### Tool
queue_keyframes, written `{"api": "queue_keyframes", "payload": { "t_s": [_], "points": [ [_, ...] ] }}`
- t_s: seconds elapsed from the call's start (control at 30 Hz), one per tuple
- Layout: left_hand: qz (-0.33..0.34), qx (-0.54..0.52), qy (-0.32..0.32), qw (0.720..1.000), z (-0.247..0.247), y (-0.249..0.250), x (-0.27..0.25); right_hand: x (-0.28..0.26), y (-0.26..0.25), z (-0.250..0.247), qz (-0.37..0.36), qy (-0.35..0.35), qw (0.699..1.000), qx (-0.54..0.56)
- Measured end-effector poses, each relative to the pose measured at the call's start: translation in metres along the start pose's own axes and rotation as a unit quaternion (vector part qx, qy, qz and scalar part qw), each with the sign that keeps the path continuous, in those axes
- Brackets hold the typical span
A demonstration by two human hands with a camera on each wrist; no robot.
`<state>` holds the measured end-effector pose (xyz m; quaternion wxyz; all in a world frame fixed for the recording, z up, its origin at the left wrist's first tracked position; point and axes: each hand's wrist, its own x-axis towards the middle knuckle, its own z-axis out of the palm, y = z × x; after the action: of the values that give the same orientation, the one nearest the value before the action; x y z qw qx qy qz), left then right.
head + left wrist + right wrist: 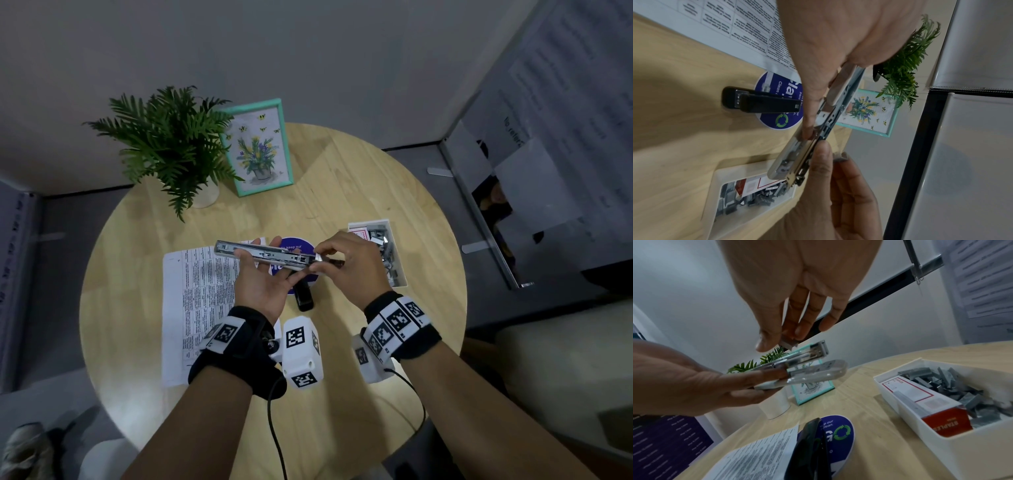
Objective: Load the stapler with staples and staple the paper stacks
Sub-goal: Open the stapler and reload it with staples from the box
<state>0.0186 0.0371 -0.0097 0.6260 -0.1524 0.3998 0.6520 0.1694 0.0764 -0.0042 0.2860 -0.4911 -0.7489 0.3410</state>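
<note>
My left hand (260, 274) holds a white and silver stapler (263, 255) above the table, thumb on its near side and fingers behind it. The stapler is swung open, and its metal staple channel (813, 352) stands apart from the white base (818, 374). At the channel's right end, my right hand (325, 255) pinches a short strip of staples (789, 344) between thumb and fingers. A stack of printed paper (195, 298) lies on the table below my left hand. The white tray (368, 223) to the right holds loose staple strips and a red staple box (941, 423).
A black stapler (304, 298) lies on a round blue sticker (298, 245) beneath my hands. At the round wooden table's (376, 178) far side stand a potted fern (171, 144) and a teal picture frame (257, 147). Cables hang from my wrists over the near edge.
</note>
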Motion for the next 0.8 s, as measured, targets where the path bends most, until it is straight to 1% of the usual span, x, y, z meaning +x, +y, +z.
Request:
{"api": "queue_keyframes", "payload": {
  "t_s": [0.23,0.47,0.7,0.8],
  "points": [
    [-0.003,-0.015,0.000,1.000,-0.003,0.001,0.001,-0.001,0.002,0.004,-0.010,-0.015,1.000,-0.019],
    [-0.006,-0.012,-0.011,1.000,-0.009,0.004,0.003,0.000,-0.002,0.007,-0.018,-0.001,1.000,-0.017],
    [-0.007,-0.006,-0.014,1.000,-0.010,0.008,0.001,-0.001,0.001,0.012,-0.009,-0.022,0.999,-0.025],
    [-0.004,-0.006,-0.014,1.000,-0.009,0.010,0.000,0.000,-0.001,0.014,-0.017,-0.022,0.999,-0.033]
  ]
}}
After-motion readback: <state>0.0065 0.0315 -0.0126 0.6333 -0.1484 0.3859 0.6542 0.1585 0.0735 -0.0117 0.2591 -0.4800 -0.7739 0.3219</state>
